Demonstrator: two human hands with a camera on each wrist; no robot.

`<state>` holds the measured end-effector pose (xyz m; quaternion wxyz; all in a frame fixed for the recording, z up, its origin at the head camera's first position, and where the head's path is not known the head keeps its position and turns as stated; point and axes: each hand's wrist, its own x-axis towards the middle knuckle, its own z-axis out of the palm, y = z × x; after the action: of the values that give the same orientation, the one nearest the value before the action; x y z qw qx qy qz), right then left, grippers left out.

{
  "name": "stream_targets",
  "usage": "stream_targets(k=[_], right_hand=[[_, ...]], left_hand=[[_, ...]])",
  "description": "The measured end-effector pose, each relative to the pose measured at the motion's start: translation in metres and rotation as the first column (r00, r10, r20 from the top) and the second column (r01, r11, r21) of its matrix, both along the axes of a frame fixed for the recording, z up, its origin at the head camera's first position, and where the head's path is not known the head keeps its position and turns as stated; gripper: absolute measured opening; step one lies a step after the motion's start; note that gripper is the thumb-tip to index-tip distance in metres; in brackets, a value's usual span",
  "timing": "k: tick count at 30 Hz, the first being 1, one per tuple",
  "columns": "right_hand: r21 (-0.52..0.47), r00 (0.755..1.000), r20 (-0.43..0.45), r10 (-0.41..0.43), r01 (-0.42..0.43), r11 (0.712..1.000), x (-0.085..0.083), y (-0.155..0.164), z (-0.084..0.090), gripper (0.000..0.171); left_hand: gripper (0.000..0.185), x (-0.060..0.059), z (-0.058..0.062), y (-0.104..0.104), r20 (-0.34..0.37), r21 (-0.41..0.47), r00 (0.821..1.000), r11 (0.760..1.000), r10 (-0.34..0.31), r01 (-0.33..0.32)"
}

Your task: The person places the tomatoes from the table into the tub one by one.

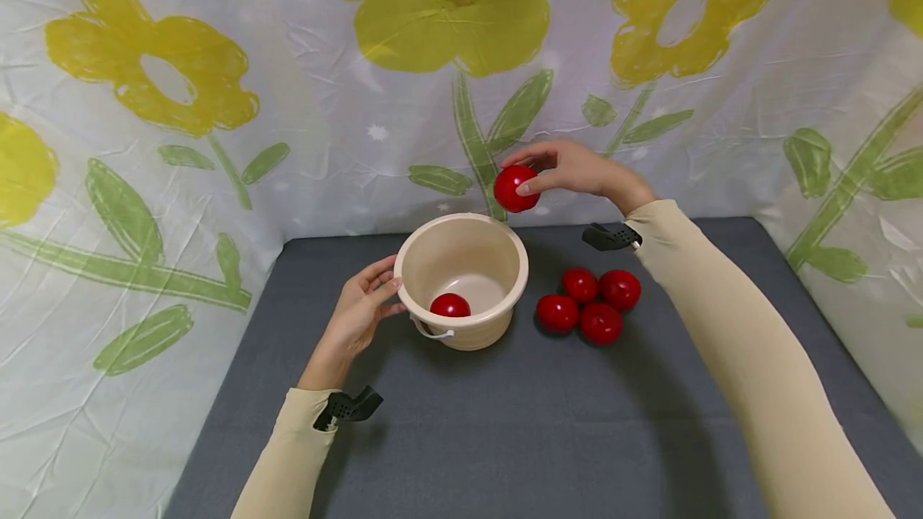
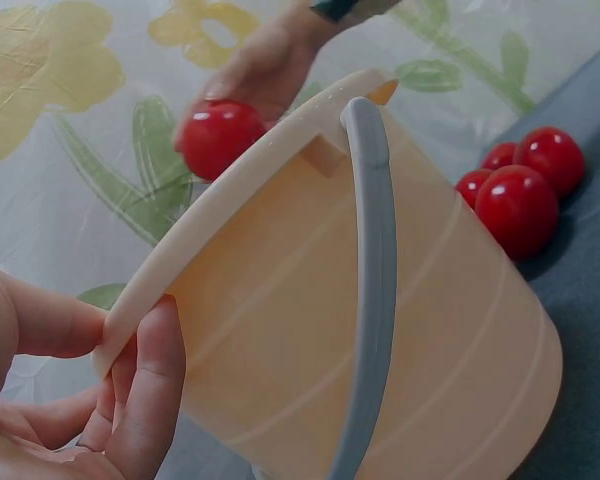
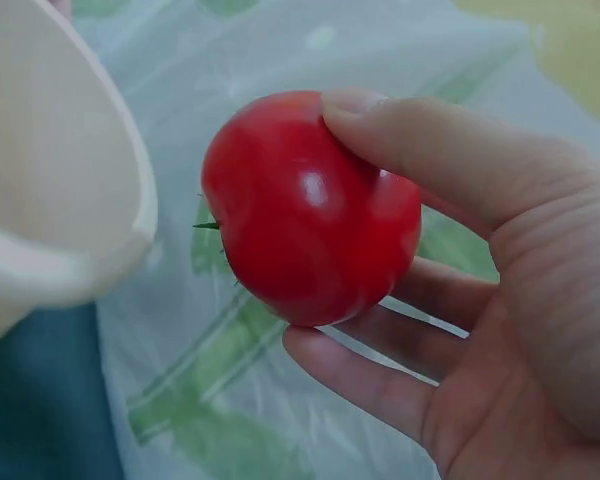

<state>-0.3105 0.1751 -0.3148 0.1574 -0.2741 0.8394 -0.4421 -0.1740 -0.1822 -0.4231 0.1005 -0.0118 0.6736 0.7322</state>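
Note:
A cream bucket with a grey handle stands on the table, one red tomato lying inside it. At the bucket's left side my left hand pinches the rim, thumb and fingers on either side of it in the left wrist view. My right hand holds another tomato between thumb and fingers, raised above and behind the bucket's right rim. A small green stem tip shows on that tomato in the right wrist view.
Several more tomatoes sit in a cluster on the dark grey tabletop, right of the bucket. A pale cloth printed with yellow flowers hangs behind the table and along its sides. Black wrist devices sit at both cuffs.

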Motion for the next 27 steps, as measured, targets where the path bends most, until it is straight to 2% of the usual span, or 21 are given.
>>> stream_targets(k=[7,11,19,27], right_hand=[[0.082,0.999,-0.007,0.045,-0.044,0.996,-0.002,-0.027,0.018,0.048],[0.058,0.995,0.023,0.102,-0.103,0.993,-0.004,-0.043,0.020,0.048],[0.001,0.968,0.086,0.236,-0.237,0.971,-0.007,-0.069,0.007,0.048],[0.034,0.954,0.107,0.279,-0.284,0.958,-0.003,-0.085,-0.012,0.048]], left_hand=[[0.052,-0.001,-0.002,-0.001,-0.005,0.007,1.000,1.000,-0.006,0.006],[0.052,-0.001,-0.002,-0.001,-0.008,0.014,1.000,1.000,-0.007,0.007],[0.053,0.000,0.000,0.000,-0.003,0.022,1.000,1.000,-0.007,0.007],[0.054,0.000,0.000,0.002,-0.002,0.030,1.000,1.000,0.004,-0.003]])
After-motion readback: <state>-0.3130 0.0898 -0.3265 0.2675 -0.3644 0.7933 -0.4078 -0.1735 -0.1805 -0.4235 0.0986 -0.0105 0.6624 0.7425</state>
